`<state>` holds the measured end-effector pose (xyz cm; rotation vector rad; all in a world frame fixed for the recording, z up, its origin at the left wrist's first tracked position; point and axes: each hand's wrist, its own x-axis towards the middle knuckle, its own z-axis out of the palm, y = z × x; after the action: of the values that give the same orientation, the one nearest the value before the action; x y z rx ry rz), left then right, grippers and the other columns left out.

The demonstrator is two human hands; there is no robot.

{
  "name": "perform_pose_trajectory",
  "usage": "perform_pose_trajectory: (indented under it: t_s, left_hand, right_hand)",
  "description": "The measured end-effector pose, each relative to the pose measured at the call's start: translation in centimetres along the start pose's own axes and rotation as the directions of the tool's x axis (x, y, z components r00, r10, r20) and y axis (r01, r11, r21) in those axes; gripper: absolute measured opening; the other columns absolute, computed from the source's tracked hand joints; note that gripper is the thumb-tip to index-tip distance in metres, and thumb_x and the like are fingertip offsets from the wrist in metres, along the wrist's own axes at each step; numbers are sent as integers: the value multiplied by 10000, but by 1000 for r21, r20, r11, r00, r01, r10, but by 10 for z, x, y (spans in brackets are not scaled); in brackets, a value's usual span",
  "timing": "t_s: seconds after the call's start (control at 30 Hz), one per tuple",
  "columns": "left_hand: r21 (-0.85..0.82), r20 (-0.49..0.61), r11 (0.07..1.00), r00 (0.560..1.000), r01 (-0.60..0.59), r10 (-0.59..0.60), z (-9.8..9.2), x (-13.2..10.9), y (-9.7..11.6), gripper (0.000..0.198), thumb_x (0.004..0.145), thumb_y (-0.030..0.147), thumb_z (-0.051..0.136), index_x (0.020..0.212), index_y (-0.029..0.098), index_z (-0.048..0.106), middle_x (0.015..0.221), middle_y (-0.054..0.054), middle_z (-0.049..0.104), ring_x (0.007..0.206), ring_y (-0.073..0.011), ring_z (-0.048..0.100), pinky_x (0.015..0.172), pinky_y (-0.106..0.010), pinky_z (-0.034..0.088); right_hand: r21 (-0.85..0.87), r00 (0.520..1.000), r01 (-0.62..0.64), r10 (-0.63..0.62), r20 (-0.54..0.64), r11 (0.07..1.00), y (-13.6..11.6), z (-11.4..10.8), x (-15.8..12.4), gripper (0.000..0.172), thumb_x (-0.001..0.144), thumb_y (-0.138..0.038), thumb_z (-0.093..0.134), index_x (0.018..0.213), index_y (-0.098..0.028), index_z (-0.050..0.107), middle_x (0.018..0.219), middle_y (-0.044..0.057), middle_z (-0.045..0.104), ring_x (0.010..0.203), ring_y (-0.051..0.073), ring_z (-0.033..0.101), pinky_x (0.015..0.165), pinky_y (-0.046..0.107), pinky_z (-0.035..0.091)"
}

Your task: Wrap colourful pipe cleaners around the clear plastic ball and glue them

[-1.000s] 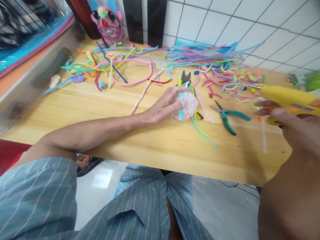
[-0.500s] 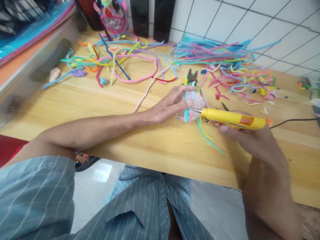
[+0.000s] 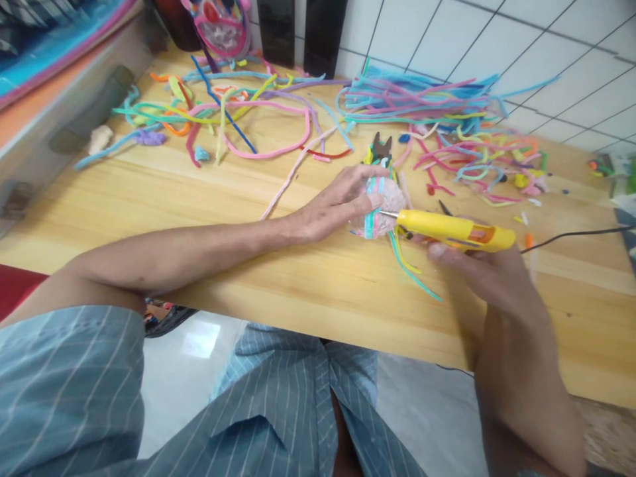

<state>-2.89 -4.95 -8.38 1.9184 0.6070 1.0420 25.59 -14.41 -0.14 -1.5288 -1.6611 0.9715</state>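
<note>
My left hand (image 3: 338, 202) grips a round, clear plastic-looking piece (image 3: 390, 199) banded with teal and pink pipe cleaners, thumb on top and fingers at its far side. In my right hand (image 3: 477, 262) lies a yellow hot glue gun (image 3: 437, 226), its body partly hiding my fingers. The gun's metal tip points left and meets the striped band close to my left thumb; whether glue is coming out is too small to tell. Teal and yellow pipe cleaner ends (image 3: 415, 278) trail from below the round piece. Dark-jawed pliers (image 3: 382, 147) lie just beyond it.
Loose pipe cleaners (image 3: 268, 156) spread over the back left of the wooden table (image 3: 248, 285). A blue and pink bundle (image 3: 417, 99) rests by the tiled wall, with colourful scraps (image 3: 487, 165) in front. A black cord (image 3: 576, 233) runs right. A plastic bin (image 3: 74, 126) borders the left.
The glue gun and my right hand have shifted slightly left, its tip staying at the striped band. My left hand keeps its hold. The whole view has moved a little.
</note>
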Motion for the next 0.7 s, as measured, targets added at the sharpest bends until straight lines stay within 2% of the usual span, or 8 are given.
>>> perform_pose_trajectory:
  t_s: [0.13, 0.27, 0.47, 0.7]
  left_hand:
    - [17, 6, 1000, 1000, -10, 10, 0, 0, 0, 615, 1099, 780, 535, 1529, 345, 603, 1560, -81, 684, 1508, -340, 633, 1309, -585, 543]
    - [26, -5, 999, 1000, -22, 22, 1, 0, 0, 617, 1096, 784, 541, 1531, 351, 602, 1562, -81, 686, 1528, -345, 624, 1336, -596, 521]
    - [22, -6, 999, 999, -31, 32, 2, 0, 0, 644, 1078, 820, 539, 1526, 364, 617, 1549, -79, 683, 1514, -352, 628, 1355, -628, 495]
    - [34, 12, 999, 999, -38, 37, 0, -1, 1, 630, 1087, 799, 538, 1537, 362, 607, 1560, -83, 665, 1517, -344, 623, 1349, -606, 501]
  right_hand:
    - [-7, 1000, 23, -23, -6, 1000, 1, 0, 0, 241, 747, -465, 959, 886, -320, 827, 881, 55, 864, 884, 319, 839, 788, 464, 726]
    - [10, 1000, 17, -17, -3, 1000, -1, 2, 0, 214, 714, -435, 973, 812, -332, 813, 873, 44, 869, 877, 317, 835, 790, 465, 726]
    - [15, 1000, -6, 7, -16, 1000, -2, 5, -1, 202, 694, -405, 949, 836, -325, 830, 830, 38, 860, 869, 310, 834, 769, 453, 723]
    - [-4, 1000, 6, -6, -22, 1000, 0, 4, -3, 168, 711, -389, 929, 845, -321, 854, 912, 40, 900, 849, 293, 839, 755, 431, 724]
